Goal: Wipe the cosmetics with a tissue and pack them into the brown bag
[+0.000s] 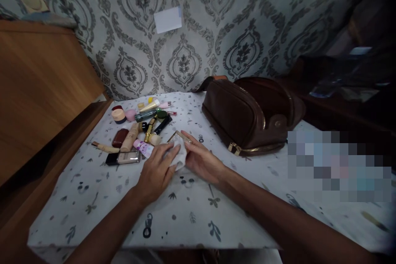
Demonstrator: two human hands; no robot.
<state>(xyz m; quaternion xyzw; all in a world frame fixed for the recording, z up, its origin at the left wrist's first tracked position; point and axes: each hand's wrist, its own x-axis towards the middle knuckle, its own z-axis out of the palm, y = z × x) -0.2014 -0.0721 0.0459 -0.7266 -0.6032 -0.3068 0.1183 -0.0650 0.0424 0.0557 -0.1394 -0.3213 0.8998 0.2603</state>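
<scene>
Head view, looking down on a table under a white cloth printed with small leaves.

Hands meet near the middle of the table. Left hand lies palm down, its fingers bent around a white wipe and closed on it. Right hand comes in from four o'clock, fingers stretched forward and lying along a small gold-edged case. They touch the case; whether they actually clasp it cannot be told. The wipe sits pressed against the near side of the case, between the two hands, and the case rests on the cloth at twelve o'clock from the wipe.

At ten o'clock from the hands, a loose heap of cosmetics:
- pink-and-white tube, just beside the left fingertips
- flat rectangular compact, lying at nine o'clock from that tube
- beige bottle on its side
- black lipstick tube, tilted
- round cream jar at the far edge of the heap

At two o'clock from the hands, well apart from them, a brown leather bag lies on its side, its gold zip open and the mouth facing right.

At twelve o'clock, patterned wallpaper with a white paper note stuck on it. At nine o'clock, a wooden panel stands against the table's left edge.
</scene>
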